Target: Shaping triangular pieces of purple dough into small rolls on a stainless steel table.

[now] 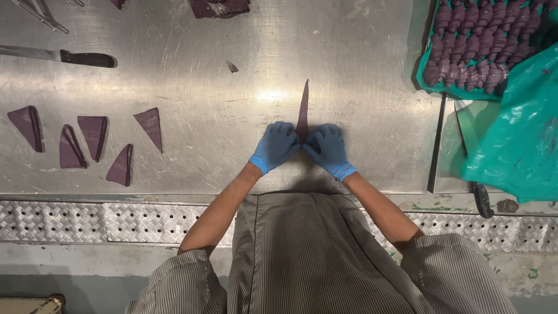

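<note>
Both my hands wear blue gloves and press side by side on a long purple dough triangle (303, 110) lying on the steel table (372, 70). My left hand (275, 145) and my right hand (328, 149) cover the wide near end of the triangle, fingers curled onto it. The narrow tip points away from me. The part under my fingers is hidden.
Several purple dough triangles (93, 136) lie at the left. A black-handled knife (58, 56) rests at far left. A green-lined tray (427, 81) at the top right holds several rolled purple pieces (479, 43). Green plastic sheet (517, 139) lies at the right. A small dough scrap (232, 67) sits mid-table.
</note>
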